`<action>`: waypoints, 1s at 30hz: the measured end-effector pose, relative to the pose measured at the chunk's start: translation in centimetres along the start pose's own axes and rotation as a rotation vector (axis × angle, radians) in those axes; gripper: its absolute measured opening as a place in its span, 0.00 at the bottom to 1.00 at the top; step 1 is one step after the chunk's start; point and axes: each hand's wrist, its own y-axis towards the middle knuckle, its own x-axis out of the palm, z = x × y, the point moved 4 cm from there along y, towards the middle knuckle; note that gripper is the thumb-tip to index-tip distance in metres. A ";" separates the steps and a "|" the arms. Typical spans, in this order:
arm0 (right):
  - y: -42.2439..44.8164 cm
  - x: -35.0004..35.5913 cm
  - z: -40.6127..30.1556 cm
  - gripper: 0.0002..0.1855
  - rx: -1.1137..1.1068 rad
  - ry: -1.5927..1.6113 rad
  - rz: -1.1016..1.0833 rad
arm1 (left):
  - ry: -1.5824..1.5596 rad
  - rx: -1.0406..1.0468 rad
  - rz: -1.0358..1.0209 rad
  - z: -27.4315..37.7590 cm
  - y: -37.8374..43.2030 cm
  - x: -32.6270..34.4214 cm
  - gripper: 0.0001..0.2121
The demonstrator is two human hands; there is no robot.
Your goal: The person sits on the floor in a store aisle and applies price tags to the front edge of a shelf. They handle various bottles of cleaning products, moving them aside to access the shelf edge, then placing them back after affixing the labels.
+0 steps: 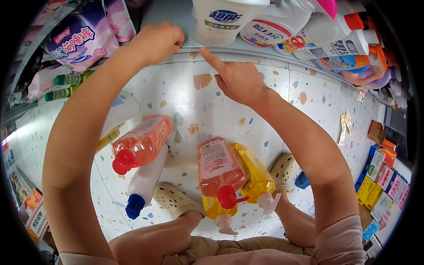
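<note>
My left hand (162, 43) is at the front lip of a grey metal shelf (185, 33), fingers curled; whatever lies under them is hidden. My right hand (239, 78) stretches out its index finger, the tip at the shelf edge, other fingers folded, with nothing visible in it. Just beyond that fingertip stands a white laundry bottle (217, 31). To its right are a white bottle with a pink cap (265, 31) and a bottle with a red cap (326, 28). Bare shelf surface shows between my left hand and the first white bottle.
On the speckled floor lie pink liquid bottles (142, 140) (217, 165), a yellow pump bottle (255, 172) and a white bottle with a blue cap (145, 182). Purple bags (79, 36) sit on the left shelf. Small boxes (381, 182) line the right.
</note>
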 end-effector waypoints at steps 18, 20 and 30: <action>3.8 -0.4 -1.2 0.08 0.161 0.167 0.157 | -0.092 0.004 0.110 -0.4 -2.7 -2.7 0.09; 4.6 -0.1 -1.3 0.07 0.195 0.065 0.145 | -0.091 -0.041 0.059 -0.8 -3.3 -2.9 0.10; 3.7 -2.2 -3.4 0.04 0.004 0.081 0.360 | -0.179 -0.075 -0.006 -6.9 -2.7 0.2 0.15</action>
